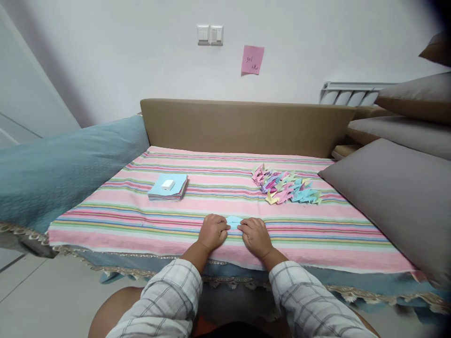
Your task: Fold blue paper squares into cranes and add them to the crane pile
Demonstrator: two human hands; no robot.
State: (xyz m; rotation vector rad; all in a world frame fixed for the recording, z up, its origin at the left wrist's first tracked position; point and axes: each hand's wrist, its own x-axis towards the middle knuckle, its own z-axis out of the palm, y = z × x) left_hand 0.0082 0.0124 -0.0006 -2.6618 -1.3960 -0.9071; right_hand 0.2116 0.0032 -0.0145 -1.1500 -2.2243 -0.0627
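Observation:
Between my two hands lies a small light blue folded paper (234,221), close to the front of the striped cloth (211,169). My left hand (213,231) grips the paper's left end with thumb and fingers pressed together. At the right end, my right hand (256,235) pinches it the same way. Parts of both ends are hidden under my fingers. Off to the left sits a stack of coloured square paper (167,187), blue on top, bearing a small white block (168,184). Several folded paper cranes (285,185) in mixed colours lie heaped to the right.
Grey cushions (398,197) are piled along the right side. A brown backrest (243,126) runs along the back, and a blue-covered armrest (77,164) bounds the left. A pink note (252,60) and light switches (210,34) are on the wall.

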